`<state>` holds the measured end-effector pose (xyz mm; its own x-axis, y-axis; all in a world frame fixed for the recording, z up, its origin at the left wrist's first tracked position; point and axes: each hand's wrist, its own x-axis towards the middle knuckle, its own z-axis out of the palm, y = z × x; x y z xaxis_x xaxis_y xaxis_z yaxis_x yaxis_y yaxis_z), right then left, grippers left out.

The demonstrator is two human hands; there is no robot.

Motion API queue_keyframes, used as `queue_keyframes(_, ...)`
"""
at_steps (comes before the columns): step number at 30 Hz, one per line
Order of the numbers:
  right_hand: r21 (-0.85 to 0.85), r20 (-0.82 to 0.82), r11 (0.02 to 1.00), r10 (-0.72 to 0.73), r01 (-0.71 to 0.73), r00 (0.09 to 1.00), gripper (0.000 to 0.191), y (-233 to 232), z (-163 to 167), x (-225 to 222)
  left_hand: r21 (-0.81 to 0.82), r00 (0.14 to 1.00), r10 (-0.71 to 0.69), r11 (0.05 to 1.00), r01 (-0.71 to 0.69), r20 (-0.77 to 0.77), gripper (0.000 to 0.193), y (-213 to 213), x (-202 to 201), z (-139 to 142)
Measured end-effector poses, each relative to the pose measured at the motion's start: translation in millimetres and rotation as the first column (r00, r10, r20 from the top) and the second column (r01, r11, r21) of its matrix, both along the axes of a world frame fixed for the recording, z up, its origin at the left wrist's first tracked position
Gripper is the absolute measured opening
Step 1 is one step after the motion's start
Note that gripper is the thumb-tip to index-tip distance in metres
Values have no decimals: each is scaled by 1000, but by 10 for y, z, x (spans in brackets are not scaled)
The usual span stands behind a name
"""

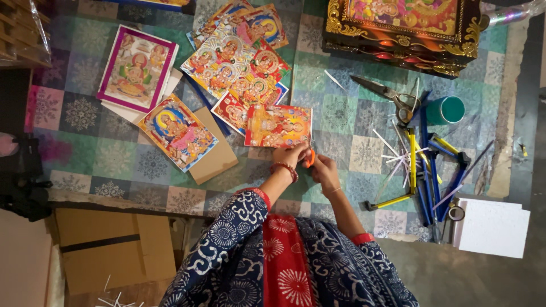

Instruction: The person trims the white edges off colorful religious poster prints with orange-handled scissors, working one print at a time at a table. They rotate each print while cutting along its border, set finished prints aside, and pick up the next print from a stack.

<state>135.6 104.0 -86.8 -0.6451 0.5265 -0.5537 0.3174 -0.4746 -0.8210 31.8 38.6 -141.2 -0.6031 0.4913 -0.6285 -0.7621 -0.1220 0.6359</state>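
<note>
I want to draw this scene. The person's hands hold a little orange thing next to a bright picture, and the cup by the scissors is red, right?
Not quite: the cup by the scissors is teal, not red, as the head view shows. Both hands, left and right, do hold a little orange thing beside the bright picture.

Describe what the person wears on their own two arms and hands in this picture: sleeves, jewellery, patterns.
The left hand has a beaded red-brown bangle at the wrist; its sleeve is dark blue with white swirls and a red cuff. The right hand has a thin pale band at the wrist; higher up, its dark blue, white-flowered sleeve ends in a red edge. No gloves show.
</note>
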Motion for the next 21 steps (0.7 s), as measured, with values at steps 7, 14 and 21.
queue_keyframes(7, 43, 22, 999, 14, -15, 1000, 27, 22, 20, -20, 69, 999, 39, 997, -38, -19, 12, -6, 0, -67)
queue_keyframes(14, 52, 34, 998, 23, -25, 999, 30, 81, 18, -51, -13, 1000, 27, 1000, -26, 12, 14, 0, -8, -74)
queue_keyframes(21, 25, 35, 1000, -20, 19, 999, 30, 57, 27, -88, 20, 999, 41, 999, -41, -5, 15, -6, 3, -78)
